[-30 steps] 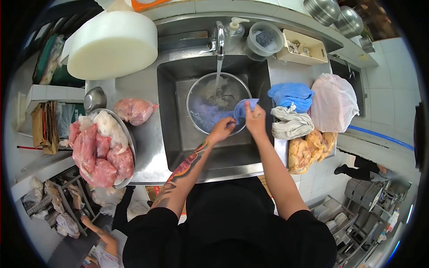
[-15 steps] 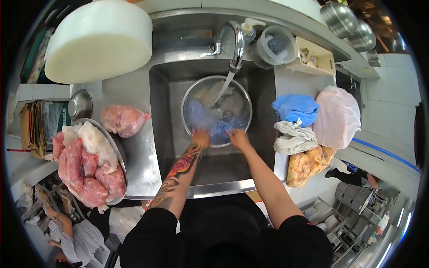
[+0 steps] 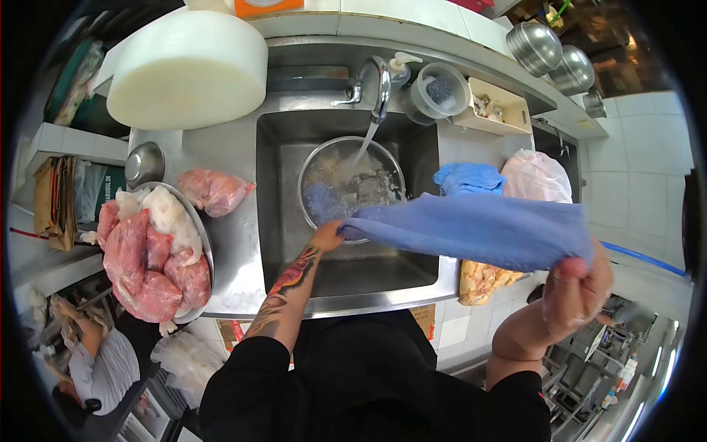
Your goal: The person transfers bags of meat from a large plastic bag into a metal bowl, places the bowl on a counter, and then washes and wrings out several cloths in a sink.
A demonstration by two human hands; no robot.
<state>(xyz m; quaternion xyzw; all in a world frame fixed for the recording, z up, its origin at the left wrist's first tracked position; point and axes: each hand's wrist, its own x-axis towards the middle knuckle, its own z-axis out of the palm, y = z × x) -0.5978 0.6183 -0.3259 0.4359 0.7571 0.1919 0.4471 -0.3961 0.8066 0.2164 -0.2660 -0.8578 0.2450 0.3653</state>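
Note:
A blue cloth (image 3: 471,228) is stretched sideways between my two hands, over the front right of the sink (image 3: 353,274). My left hand (image 3: 328,234) is closed on its left end at the near rim of a round bowl (image 3: 300,193). Raised off to the right beyond the counter, my right hand (image 3: 578,291) pinches the other end. Murky water fills the bowl, and more blue fabric (image 3: 322,200) shows at its left side. A stream runs into it from the faucet (image 3: 382,92).
Bagged meat (image 3: 216,191) lies left of the sink, beside a metal bowl of meat bags (image 3: 143,269). To the right are a folded blue cloth (image 3: 468,179), a whitish plastic bag (image 3: 537,175) and a yellowish bag (image 3: 482,281). A co-worker (image 3: 110,361) is at lower left.
My right hand has lifted out of the bowl and swung right, pulling one end of the blue cloth out taut. My left hand has stayed near the bowl's front rim.

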